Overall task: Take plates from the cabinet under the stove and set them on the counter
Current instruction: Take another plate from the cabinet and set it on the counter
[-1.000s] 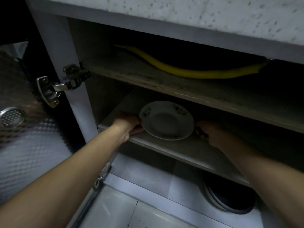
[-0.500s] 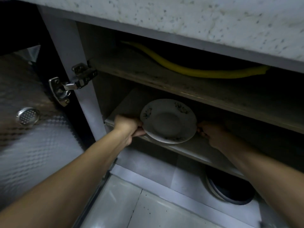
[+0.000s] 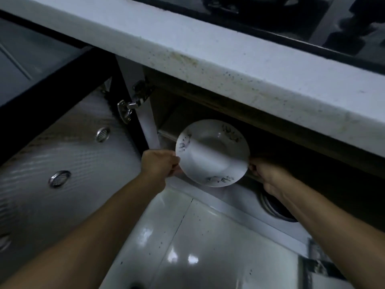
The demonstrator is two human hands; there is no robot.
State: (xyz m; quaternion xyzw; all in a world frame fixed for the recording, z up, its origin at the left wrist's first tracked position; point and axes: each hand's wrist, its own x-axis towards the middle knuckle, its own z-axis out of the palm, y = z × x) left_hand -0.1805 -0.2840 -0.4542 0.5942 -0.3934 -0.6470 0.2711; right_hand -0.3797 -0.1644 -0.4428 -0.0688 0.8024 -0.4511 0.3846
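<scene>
Basically plate [image 3: 212, 153] looks glazed ceramic: stiff, slick, prob breakable. Left hand [image 3: 160, 162] and right hand [image 3: 263, 171] each pinch opposite rim edges, best hold w/ thumbs on top.

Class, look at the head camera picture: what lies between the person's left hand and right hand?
In the head view, the white plate lies between them; the left hand grips its left rim and the right hand holds its right rim.

Item, my own body as seen from the head camera: left hand [image 3: 159, 163] and right hand [image 3: 267, 174], both bare, with no rings or watch that I can make out in this dim light. Both forearms are bare too, uncovered down to the frame's edge.
</scene>
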